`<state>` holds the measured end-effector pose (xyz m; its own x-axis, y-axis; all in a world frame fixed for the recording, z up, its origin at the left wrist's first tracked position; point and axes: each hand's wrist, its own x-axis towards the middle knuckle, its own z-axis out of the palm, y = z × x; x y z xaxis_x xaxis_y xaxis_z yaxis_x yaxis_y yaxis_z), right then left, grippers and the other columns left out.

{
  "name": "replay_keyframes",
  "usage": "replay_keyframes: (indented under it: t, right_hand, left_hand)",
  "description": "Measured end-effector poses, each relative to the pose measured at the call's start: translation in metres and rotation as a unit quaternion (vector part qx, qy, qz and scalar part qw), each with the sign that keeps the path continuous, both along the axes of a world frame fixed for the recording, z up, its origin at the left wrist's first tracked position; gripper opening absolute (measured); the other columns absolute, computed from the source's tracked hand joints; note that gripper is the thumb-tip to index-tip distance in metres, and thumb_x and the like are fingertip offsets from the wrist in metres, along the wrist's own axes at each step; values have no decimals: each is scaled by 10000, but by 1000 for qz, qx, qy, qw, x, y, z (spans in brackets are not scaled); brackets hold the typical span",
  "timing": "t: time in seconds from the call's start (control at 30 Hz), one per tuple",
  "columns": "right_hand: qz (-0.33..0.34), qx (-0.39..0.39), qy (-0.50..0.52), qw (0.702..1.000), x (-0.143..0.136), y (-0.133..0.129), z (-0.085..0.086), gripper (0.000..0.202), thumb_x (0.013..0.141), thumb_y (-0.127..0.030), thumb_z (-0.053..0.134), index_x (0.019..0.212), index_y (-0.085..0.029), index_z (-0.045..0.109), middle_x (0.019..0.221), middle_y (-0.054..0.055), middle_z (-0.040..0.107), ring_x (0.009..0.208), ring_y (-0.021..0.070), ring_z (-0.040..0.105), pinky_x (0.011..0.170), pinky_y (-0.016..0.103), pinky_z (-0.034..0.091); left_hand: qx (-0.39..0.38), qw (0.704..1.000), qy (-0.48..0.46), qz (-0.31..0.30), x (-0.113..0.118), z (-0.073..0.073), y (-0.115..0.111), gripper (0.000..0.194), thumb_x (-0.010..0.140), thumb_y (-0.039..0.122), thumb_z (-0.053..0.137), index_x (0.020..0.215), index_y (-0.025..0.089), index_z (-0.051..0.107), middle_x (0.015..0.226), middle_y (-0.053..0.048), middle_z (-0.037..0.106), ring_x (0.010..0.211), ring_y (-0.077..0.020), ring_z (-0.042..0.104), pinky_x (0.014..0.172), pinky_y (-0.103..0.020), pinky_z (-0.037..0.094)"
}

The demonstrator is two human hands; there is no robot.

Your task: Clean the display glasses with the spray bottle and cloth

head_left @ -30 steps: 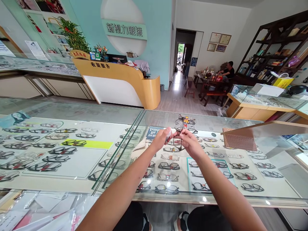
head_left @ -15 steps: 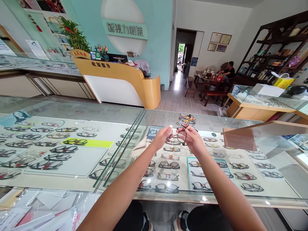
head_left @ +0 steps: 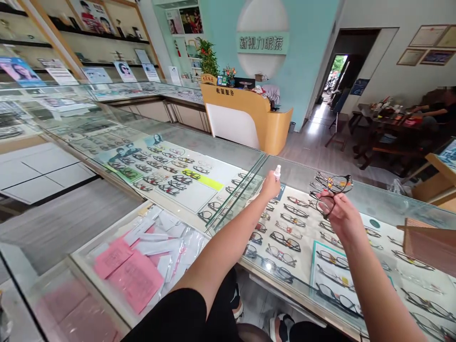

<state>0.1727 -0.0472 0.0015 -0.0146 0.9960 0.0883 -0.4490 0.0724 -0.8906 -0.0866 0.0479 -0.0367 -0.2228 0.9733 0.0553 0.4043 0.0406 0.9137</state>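
Observation:
My left hand (head_left: 271,186) is closed around a small white bottle (head_left: 277,172), whose top sticks up above the fingers. It is over the glass display case, near the seam between two panes. To the right, my right hand (head_left: 345,216) pinches a pair of dark-framed eyeglasses (head_left: 325,205), held up over the case. Just beyond it, a pile of eyeglasses (head_left: 333,182) rests on the glass top. Rows of eyeglasses (head_left: 285,241) lie under the glass below my hands. A pale cloth, partly hidden by my left forearm, lies by my left hand.
A brown hinged-looking panel (head_left: 427,247) stands on the case at right. Pink and white packets (head_left: 133,275) fill a drawer or tray at lower left. Ahead is a curved yellow-and-white counter (head_left: 235,123). A person sits at a dark table (head_left: 383,135) at far right.
The view has swung left. My left hand has moved away from the eyeglasses with the bottle, so the hands are farther apart. My right hand still holds the eyeglasses.

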Motion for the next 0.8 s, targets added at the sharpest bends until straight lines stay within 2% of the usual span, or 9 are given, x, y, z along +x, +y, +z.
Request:
replay_keyframes:
  t: [0.23, 0.3, 0.4, 0.47, 0.53, 0.63, 0.7, 0.8]
  right_hand:
    - [18, -4, -8, 1000, -3, 0, -1, 339, 822, -456, 973, 894, -269, 699, 1125, 79, 830, 1151, 284, 781, 931, 433, 655]
    - [25, -4, -3, 1000, -4, 0, -1, 348, 825, -459, 970, 891, -269, 686, 1125, 68, 828, 1152, 275, 781, 940, 423, 649]
    - [27, 0, 8, 1000, -6, 0, 1, 362, 824, -456, 972, 885, -270, 667, 1108, 49, 827, 1142, 265, 781, 932, 406, 645]
    - [31, 1, 16, 999, -7, 1, 3, 366, 829, -452, 970, 878, -265, 659, 1095, 48, 828, 1124, 250, 782, 920, 379, 641]
    - [36, 2, 26, 999, -7, 1, 4, 368, 827, -443, 971, 873, -259, 656, 1083, 47, 828, 1102, 233, 783, 908, 353, 639]
    - [36, 6, 34, 999, -8, 1, 6, 358, 841, -438, 960, 874, -261, 650, 1090, 42, 825, 1111, 231, 780, 897, 351, 640]
    - [37, 7, 34, 999, -8, 0, 6, 349, 855, -435, 947, 871, -264, 644, 1099, 45, 825, 1126, 244, 778, 901, 368, 642]
    - [37, 5, 35, 999, -8, 0, 6, 340, 857, -425, 945, 867, -267, 644, 1102, 46, 828, 1123, 256, 777, 907, 390, 646]
  left_hand:
    - [0, 1000, 12, -9, 3, 2, -3, 349, 868, 71, 754, 1173, 204, 649, 1147, -135, 757, 1099, -305, 711, 981, -393, 475]
    - [24, 1000, 9, -6, 3, 8, -5, 406, 847, 68, 768, 1205, 205, 635, 1201, -146, 743, 1121, -307, 702, 994, -396, 479]
    - [86, 996, 6, 5, -4, 22, -9, 434, 841, 90, 769, 1227, 230, 628, 1350, -152, 692, 1266, -309, 649, 1057, -381, 461]
    - [125, 991, 23, 30, -14, 31, -12, 323, 843, 166, 805, 1121, 245, 661, 1237, -130, 712, 1241, -323, 643, 1028, -373, 458]
    - [78, 993, 81, 42, -28, 38, -14, 257, 797, 257, 875, 953, 256, 671, 1025, -92, 723, 1100, -332, 668, 937, -361, 453]
    - [-64, 985, 162, 11, -50, 40, -14, 329, 737, 413, 940, 755, 267, 645, 777, -59, 678, 968, -348, 680, 853, -360, 422]
    - [-123, 978, 165, -19, -62, 36, -12, 426, 656, 444, 986, 664, 266, 599, 659, -47, 623, 946, -361, 683, 839, -366, 418]
    - [-150, 978, 140, -44, -74, 27, -11, 539, 551, 391, 1034, 610, 260, 514, 603, -30, 571, 952, -375, 700, 827, -364, 437]
